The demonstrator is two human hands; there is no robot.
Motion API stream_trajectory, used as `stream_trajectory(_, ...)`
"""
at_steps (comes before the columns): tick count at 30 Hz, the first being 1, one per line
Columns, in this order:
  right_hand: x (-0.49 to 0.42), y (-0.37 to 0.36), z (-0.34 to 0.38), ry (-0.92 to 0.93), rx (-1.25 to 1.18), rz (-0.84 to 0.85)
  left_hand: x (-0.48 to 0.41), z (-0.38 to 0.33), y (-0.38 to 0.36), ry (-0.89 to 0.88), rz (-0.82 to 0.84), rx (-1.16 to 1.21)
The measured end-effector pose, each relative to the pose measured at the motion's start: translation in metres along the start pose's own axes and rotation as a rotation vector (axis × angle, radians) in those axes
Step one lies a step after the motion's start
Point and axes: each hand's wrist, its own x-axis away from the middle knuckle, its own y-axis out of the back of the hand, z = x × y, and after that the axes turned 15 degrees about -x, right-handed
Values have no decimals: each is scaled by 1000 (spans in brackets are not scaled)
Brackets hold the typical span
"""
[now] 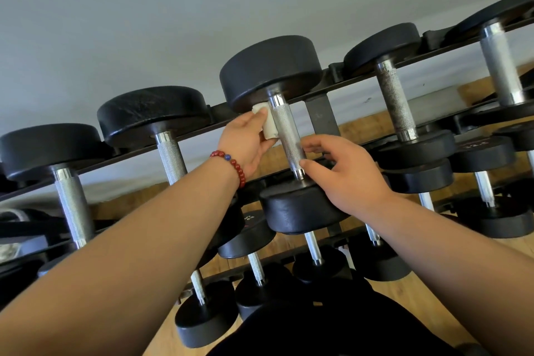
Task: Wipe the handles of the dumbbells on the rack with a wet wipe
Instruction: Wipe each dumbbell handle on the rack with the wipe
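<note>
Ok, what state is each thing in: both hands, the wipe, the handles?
left hand: grips the wet wipe.
wet wipe: folded, pressed against the centre handle, upper left side.
centre handle: shiny, its dumbbell racked.
right hand: pinches the centre handle's lower end.
next handle rightward: dull, speckled, untouched.

wall (pixel 144 23): plain pale grey | floor (pixel 361 127): light wood | light: soft, even

Single head view: sits above and behind left hand (pixel 245 144) and right hand (pixel 346 176), faces forward and down along forearms (pixel 144 240). Near: rack (pixel 322 118) just beyond hands fills frame, tilted; wall (pixel 144 9) behind rack.
</note>
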Motion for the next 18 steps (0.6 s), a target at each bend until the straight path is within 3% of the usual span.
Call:
stream_trajectory(13, -1, -1, -4, -15, -42, -2, -1, -6, 5, -7, 213, -60)
stream_trajectory(18, -1, -1, -6, -11, -52, -12, -5, -10, 1, -44, 185, -70)
